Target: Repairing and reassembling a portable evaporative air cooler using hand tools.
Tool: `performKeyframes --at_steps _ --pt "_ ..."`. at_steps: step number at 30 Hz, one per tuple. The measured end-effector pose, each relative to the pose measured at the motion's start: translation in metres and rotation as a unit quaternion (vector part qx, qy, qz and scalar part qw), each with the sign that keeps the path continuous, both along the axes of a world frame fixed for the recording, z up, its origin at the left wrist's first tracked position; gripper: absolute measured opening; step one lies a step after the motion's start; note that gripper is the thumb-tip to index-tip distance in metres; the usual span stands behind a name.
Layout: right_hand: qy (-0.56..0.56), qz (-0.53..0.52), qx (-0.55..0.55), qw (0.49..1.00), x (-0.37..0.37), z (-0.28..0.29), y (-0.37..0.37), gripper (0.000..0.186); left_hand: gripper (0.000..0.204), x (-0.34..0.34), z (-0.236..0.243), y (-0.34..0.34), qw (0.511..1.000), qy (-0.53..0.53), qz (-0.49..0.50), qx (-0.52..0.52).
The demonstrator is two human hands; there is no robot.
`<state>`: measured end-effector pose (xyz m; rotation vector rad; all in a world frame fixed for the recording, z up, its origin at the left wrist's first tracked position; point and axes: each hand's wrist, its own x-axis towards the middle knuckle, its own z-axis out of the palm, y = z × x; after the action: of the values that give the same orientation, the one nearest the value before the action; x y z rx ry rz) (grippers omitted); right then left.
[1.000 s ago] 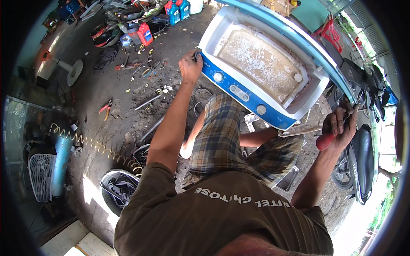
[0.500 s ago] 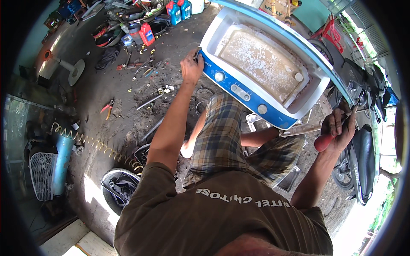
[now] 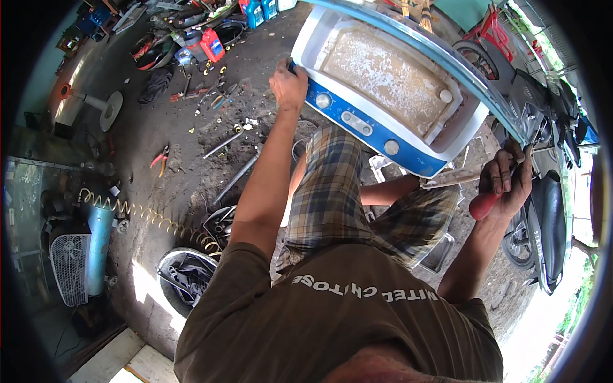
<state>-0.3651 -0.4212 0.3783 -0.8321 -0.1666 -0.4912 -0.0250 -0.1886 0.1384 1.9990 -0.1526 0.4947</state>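
A white appliance housing (image 3: 463, 137) with a blue control panel (image 3: 373, 131), several knobs and a raised bluish lid stands tilted before my knees. It looks like a washing machine top, and its recessed inside is stained brown and flaky white. My left hand (image 3: 288, 86) is closed on the panel's left corner. Near the housing's right end, my right hand (image 3: 509, 182) is wrapped round a screwdriver-like tool with a red handle (image 3: 482, 205). The handle's bulb end sticks out of the palm; its shaft is mostly hidden by the fingers.
Pliers (image 3: 162, 161), metal rods and small parts lie on the dirt floor at left. A bucket (image 3: 167, 262) stands by my left elbow, near a coiled hose (image 3: 147, 212) and a blue air tank (image 3: 99, 246). Oil bottles (image 3: 212, 46) stand far left; motorbikes (image 3: 543, 217) stand at right.
The housing has shifted slightly up and left in view, my left hand still on its corner. My right hand and the red-handled tool have barely moved.
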Motion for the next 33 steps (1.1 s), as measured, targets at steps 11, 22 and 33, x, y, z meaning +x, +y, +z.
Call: performKeyframes --at_steps 11,22,33 --pt "0.015 0.003 0.009 1.000 -0.004 -0.002 0.004 0.028 0.040 0.011 -0.006 -0.003 1.000 0.024 0.012 0.015" --pt "0.068 -0.040 0.009 0.997 -0.010 -0.004 0.005 0.027 0.040 -0.072 0.004 0.007 0.948 -0.208 -0.208 0.122" --pt "0.109 -0.012 -0.007 0.994 -0.016 0.010 -0.014 0.027 0.100 -0.159 0.058 -0.055 0.795 -0.213 -0.438 0.362"
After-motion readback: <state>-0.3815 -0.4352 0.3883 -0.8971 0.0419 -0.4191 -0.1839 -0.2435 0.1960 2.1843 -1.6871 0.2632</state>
